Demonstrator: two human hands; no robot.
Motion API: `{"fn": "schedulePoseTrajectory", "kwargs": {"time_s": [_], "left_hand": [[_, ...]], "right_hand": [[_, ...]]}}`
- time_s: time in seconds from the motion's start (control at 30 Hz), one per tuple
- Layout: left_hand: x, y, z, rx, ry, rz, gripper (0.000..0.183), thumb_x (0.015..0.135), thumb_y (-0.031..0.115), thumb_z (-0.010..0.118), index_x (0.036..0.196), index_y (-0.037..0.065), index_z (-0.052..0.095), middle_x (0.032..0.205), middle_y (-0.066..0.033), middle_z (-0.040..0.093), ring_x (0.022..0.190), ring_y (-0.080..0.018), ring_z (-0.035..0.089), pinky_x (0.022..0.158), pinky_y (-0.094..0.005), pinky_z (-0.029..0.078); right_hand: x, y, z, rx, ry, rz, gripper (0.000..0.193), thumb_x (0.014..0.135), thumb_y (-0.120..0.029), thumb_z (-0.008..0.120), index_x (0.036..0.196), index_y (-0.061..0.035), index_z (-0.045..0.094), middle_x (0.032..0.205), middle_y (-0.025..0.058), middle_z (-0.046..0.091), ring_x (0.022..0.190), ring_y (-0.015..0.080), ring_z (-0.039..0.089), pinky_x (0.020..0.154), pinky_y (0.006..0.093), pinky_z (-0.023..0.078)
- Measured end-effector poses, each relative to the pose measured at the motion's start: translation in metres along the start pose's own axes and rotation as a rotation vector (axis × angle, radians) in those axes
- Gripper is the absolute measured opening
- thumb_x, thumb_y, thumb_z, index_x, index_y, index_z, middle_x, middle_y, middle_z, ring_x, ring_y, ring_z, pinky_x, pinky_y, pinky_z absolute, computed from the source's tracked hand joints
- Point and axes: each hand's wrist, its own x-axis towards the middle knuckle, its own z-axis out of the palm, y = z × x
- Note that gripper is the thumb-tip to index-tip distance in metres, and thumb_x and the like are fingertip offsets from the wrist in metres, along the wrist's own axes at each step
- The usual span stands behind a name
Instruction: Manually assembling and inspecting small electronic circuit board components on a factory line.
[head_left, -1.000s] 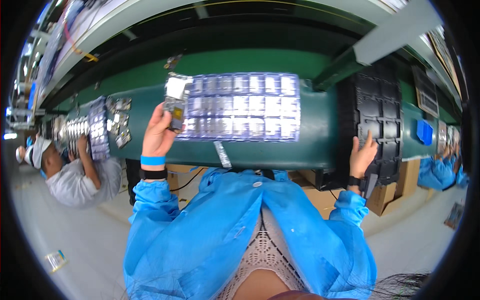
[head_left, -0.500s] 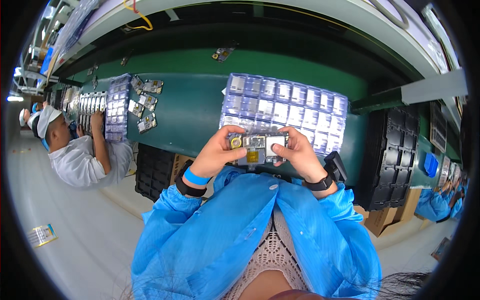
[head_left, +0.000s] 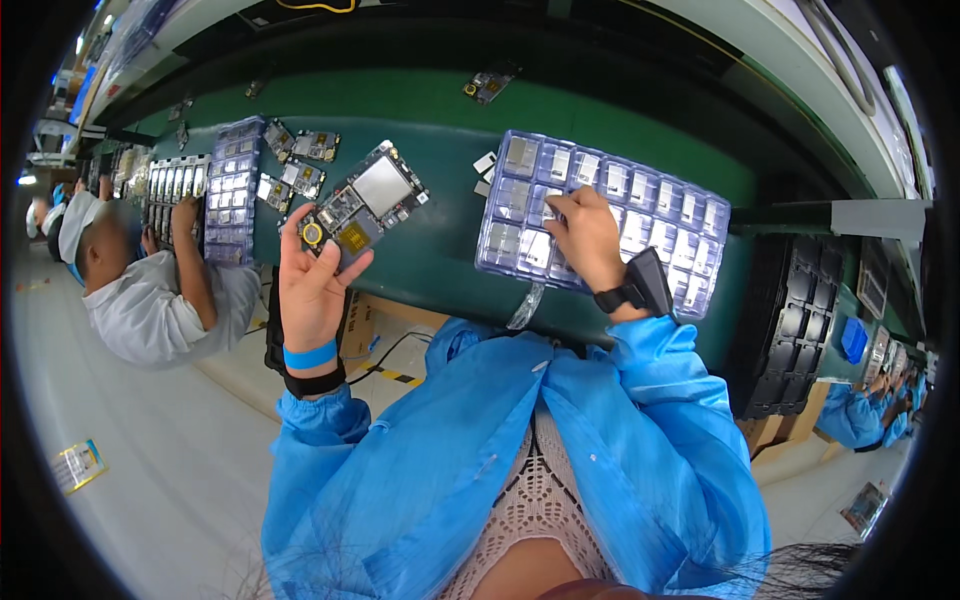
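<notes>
My left hand grips a circuit board by its lower left end, thumb on the face. The board is tilted, with a large silver shield, a gold patch and a round yellow-ringed part. My right hand is over the clear plastic tray, its thumb and finger pinched together at one compartment. Whatever is between those fingertips is too small to make out. Flat silver and white pieces lie in the tray's compartments. Small white pieces rest beside the tray's left edge.
Several circuit boards lie on the green bench at left, beside another clear tray. One more board lies farther back. Black trays are stacked at right. A co-worker in white sits at left.
My right hand has let go of the circuit board and moved right to the clear tray. My left hand has carried the board left and tilted it.
</notes>
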Motion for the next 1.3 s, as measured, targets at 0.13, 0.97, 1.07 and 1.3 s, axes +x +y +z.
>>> {"fn": "schedulePoseTrajectory", "kwargs": {"time_s": [0.13, 0.97, 1.07, 1.3], "left_hand": [[0.003, -0.004, -0.003, -0.031, -0.024, -0.022, 0.048, 0.086, 0.001, 0.045, 0.129, 0.01, 0.026, 0.116, -0.0108, 0.049, 0.103, -0.0227, 0.053, 0.082, -0.0358, 0.05], [0.038, -0.018, 0.027, -0.128, -0.15, -0.076, 0.042, 0.087, 0.001, 0.043, 0.126, 0.009, 0.03, 0.114, -0.0118, 0.049, 0.102, -0.0226, 0.053, 0.084, -0.0381, 0.049], [0.038, -0.019, 0.027, -0.129, -0.146, -0.075, 0.042, 0.086, 0.002, 0.044, 0.126, 0.009, 0.03, 0.113, -0.0116, 0.05, 0.101, -0.0227, 0.053, 0.084, -0.0384, 0.048], [0.037, -0.024, 0.023, -0.159, -0.102, -0.114, 0.043, 0.086, 0.0, 0.042, 0.127, 0.009, 0.031, 0.119, -0.0115, 0.046, 0.108, -0.0234, 0.049, 0.085, -0.0364, 0.048]], "right_hand": [[-0.003, -0.005, 0.007, -0.005, 0.074, -0.032, 0.024, 0.061, -0.007, 0.068, 0.085, -0.007, 0.063, 0.079, 0.0094, 0.051, 0.075, 0.0278, 0.051, 0.066, 0.0366, 0.042], [-0.097, 0.035, -0.071, 0.03, -0.152, -0.127, 0.007, 0.067, -0.005, 0.062, 0.073, -0.003, 0.058, 0.068, 0.0102, 0.051, 0.067, 0.0288, 0.053, 0.059, 0.0373, 0.043], [-0.094, 0.035, -0.067, 0.196, -0.149, -0.029, 0.007, 0.067, -0.005, 0.062, 0.072, -0.0028, 0.058, 0.067, 0.0104, 0.052, 0.067, 0.0295, 0.053, 0.058, 0.0374, 0.043], [-0.079, 0.046, -0.074, 0.468, -0.364, 0.224, 0.003, 0.069, -0.001, 0.062, 0.072, -0.0017, 0.06, 0.068, 0.0083, 0.054, 0.062, 0.0226, 0.053, 0.057, 0.0307, 0.041]]}}
